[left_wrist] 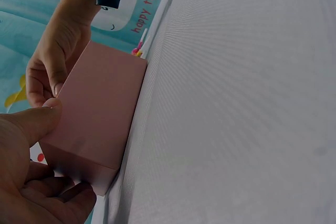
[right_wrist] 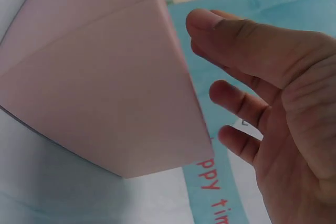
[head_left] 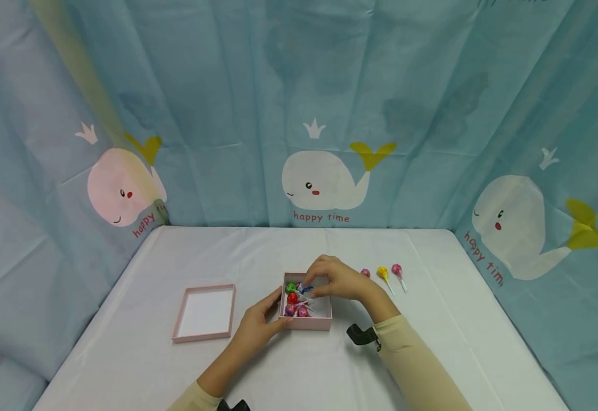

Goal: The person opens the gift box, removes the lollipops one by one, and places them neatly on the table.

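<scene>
A pink open-topped box [head_left: 306,323] stands on the table, with several wrapped lollipops along its left side: a green lollipop [head_left: 291,287], a blue lollipop [head_left: 306,289], a red lollipop [head_left: 292,298] and a pink lollipop [head_left: 302,311] among them. My left hand [head_left: 255,326] grips the box's left front corner; in the left wrist view its thumb lies at the rim and the fingers bend against the side. Over the box opening is my right hand [head_left: 337,278], thumb and fingertips apart beside the blue lollipop. In the right wrist view nothing shows between its fingers [right_wrist: 236,100].
Left of the box lies a shallow pink lid [head_left: 206,313], its white inside facing up. To the right rest a yellow lollipop [head_left: 383,274], a pink lollipop [head_left: 397,269] and another pink one partly behind the right hand. A whale-print curtain [head_left: 216,171] surrounds the white table [head_left: 124,365].
</scene>
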{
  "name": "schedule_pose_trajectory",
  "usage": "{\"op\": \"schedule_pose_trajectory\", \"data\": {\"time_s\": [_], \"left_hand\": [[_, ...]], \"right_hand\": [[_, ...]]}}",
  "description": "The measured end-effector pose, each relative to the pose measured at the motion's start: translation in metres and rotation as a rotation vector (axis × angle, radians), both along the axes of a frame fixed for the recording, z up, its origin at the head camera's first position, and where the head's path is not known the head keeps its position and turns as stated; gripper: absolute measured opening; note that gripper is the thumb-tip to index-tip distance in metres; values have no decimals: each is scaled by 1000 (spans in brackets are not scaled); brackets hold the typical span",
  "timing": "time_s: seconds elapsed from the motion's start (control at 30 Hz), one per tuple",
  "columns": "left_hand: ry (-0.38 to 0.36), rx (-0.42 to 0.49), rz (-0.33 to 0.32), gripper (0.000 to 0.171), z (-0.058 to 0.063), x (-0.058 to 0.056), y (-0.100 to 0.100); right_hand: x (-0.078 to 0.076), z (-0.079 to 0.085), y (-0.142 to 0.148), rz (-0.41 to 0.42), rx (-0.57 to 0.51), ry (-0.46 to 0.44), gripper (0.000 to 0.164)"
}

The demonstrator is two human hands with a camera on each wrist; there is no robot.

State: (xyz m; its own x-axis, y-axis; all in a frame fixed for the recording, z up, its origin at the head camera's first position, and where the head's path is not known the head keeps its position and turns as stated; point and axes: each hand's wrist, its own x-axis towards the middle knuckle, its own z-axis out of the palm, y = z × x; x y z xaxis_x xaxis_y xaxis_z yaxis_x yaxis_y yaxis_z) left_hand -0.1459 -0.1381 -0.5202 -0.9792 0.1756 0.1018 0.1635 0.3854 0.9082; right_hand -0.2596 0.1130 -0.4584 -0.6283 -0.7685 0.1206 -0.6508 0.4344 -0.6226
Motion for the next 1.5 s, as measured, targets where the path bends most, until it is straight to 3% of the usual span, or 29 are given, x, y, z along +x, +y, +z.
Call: {"op": "schedule_pose_trajectory", "data": {"time_s": [0.17,0.47,0.6,0.83,1.5], "left_hand": [[11,7,2,81,-1,-1,0],[-2,10,-9,83,0,0,0],[-17,15,-14,85,1,1,0],[-6,-1,-10,84,-1,0,0],[13,-14,-6,83,-2,0,-1]], "right_hand": [[1,-5,-4,32,14,-26,20],[3,-8,-9,85,-4,25,19],[4,-11,-13,111,39,27,18],[4,-20,-18,104,130,140,18],[13,-29,-24,111,305,324,24]]}}
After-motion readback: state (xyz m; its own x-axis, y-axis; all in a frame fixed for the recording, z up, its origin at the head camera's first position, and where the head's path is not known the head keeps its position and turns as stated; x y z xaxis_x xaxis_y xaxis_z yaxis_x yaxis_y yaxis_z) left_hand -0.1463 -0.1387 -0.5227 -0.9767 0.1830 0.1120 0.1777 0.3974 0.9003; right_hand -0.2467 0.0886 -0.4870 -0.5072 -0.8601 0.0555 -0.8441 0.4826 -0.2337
